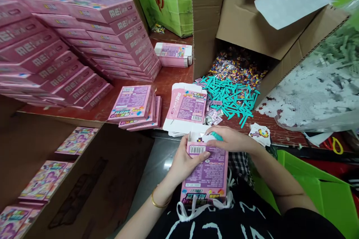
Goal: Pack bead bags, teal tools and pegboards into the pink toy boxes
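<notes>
My left hand point(186, 162) grips a pink and purple cardboard box point(209, 170) by its side, thumb across the printed back. The box is tilted against my body with its end flap open towards the table. At that open end my right hand point(227, 138) is closed on a small teal plastic tool point(217, 136). Under its fingers a white card point(200, 138) with a dark and yellow pixel pattern shows in the opening; how far it sits inside is hidden. Just beyond lie unfilled flat boxes point(189, 104) and a heap of similar teal tools point(227, 95).
Stacked pink boxes point(112, 26) fill the table's left, with a few closed ones point(134, 102) nearer. A carton on its side spills bead bags point(238, 67). Printed cards point(260, 134) lie at right, beside a bag of white pieces point(322, 71). A large carton point(92, 171) holds boxes lower left.
</notes>
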`<control>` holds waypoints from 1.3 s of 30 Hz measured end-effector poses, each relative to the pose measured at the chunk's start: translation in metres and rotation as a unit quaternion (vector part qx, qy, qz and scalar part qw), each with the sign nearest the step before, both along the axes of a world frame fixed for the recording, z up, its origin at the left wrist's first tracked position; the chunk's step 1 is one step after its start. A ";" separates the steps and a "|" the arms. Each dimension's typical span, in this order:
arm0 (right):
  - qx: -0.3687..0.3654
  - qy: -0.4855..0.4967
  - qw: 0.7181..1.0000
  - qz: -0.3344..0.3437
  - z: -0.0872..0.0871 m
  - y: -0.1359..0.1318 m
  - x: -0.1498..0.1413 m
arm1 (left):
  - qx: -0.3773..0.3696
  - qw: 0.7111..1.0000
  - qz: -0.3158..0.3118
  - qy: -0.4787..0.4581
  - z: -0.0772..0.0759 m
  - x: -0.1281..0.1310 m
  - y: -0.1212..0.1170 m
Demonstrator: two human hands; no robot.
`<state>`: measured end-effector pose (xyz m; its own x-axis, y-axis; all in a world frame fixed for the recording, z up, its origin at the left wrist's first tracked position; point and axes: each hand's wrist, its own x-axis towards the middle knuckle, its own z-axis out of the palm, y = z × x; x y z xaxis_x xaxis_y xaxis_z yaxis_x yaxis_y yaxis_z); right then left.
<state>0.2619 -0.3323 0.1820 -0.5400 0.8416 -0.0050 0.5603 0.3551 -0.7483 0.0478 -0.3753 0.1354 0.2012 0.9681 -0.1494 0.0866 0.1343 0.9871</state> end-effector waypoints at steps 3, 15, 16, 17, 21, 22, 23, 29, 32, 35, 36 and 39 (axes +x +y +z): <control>0.065 0.035 0.997 -0.011 0.007 -0.003 0.000 | -0.002 1.000 0.005 0.004 -0.001 -0.001 -0.001; 0.105 0.106 0.989 -0.008 0.002 -0.023 -0.003 | -0.019 1.000 0.015 -0.012 -0.005 -0.003 -0.007; 0.117 0.099 0.988 0.004 0.001 -0.022 -0.001 | -0.016 1.000 0.012 -0.008 -0.006 -0.002 -0.007; 0.114 0.082 0.990 0.027 0.001 -0.021 0.000 | -0.015 1.000 0.006 -0.007 -0.007 -0.002 -0.008; 0.081 0.042 0.996 -0.007 -0.008 -0.021 0.013 | -0.013 1.000 0.004 -0.018 -0.010 -0.003 -0.007; 0.094 0.058 0.993 -0.050 -0.013 -0.023 0.016 | -0.005 1.000 0.013 -0.014 -0.011 -0.003 -0.007; 0.111 0.088 0.985 -0.100 -0.019 -0.027 0.018 | 0.004 1.000 0.026 -0.007 -0.012 -0.004 -0.006; 0.030 0.321 0.905 -0.280 -0.084 -0.063 -0.005 | 0.041 0.995 0.087 -0.004 -0.027 0.004 0.003; -0.026 0.355 0.890 -0.283 -0.103 -0.069 -0.015 | 0.035 0.997 0.065 0.006 -0.036 0.011 0.010; -0.014 0.342 0.903 -0.259 -0.100 -0.062 -0.010 | 0.025 0.999 0.020 0.030 -0.042 0.013 0.016; 0.014 0.327 0.911 -0.251 -0.096 -0.058 -0.007 | 0.036 0.999 0.019 0.033 -0.044 0.013 0.018; 0.126 0.296 0.911 -0.257 -0.086 -0.049 -0.004 | 0.083 0.992 0.095 -0.006 -0.046 0.013 0.020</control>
